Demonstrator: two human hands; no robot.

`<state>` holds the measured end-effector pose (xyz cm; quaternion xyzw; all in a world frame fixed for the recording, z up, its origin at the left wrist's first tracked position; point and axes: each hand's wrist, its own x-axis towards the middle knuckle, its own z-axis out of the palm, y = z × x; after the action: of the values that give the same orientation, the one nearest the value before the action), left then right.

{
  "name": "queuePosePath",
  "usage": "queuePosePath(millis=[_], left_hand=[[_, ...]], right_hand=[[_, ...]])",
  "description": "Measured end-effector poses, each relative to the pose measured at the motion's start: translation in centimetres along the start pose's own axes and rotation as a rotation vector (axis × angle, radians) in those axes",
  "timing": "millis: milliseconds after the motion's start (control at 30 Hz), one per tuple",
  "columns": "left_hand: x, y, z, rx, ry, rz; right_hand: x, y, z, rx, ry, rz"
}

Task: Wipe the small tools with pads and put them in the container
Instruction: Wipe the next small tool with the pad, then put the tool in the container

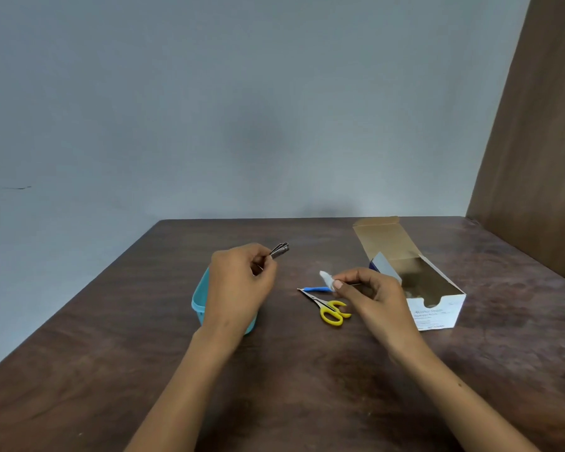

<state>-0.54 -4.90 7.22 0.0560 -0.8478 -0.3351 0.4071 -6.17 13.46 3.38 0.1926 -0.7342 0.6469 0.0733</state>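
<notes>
Brown table (111, 370), grey wall behind. My left hand (242, 282) pinches metal clipper (279, 250), its tip jutting far-right past fingertips, above blue container (199, 300). Right hand (369, 293) pinches white pad (327, 278). Yellow scissors (331, 309) between hands.

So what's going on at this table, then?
A person is cleaning small tools. The left hand grips a metal nail clipper above a turquoise container, while the right hand pinches a white pad. Yellow-handled scissors and a blue-handled tool lie on the table, beside an open pad box.
</notes>
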Motion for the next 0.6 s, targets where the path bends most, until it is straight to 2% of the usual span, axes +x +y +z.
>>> queuePosePath(millis=[200,300,433,600], left_hand=[[0.7,-1.3,-0.9,0.332,0.002,0.005],[0.8,-1.3,-1.0,0.401,-0.01,-0.033],[0.8,-1.4,-0.7,0.477,-0.118,-0.125],[0.5,-1.6,0.0,0.638,-0.155,-0.098]], right_hand=[[0.0,0.0,0.3,-0.041,-0.021,0.007],[-0.1,-0.2,0.4,-0.055,-0.022,0.009],[-0.1,-0.4,0.5,-0.076,-0.023,0.0],[0.0,-0.7,0.5,-0.088,-0.022,-0.007]])
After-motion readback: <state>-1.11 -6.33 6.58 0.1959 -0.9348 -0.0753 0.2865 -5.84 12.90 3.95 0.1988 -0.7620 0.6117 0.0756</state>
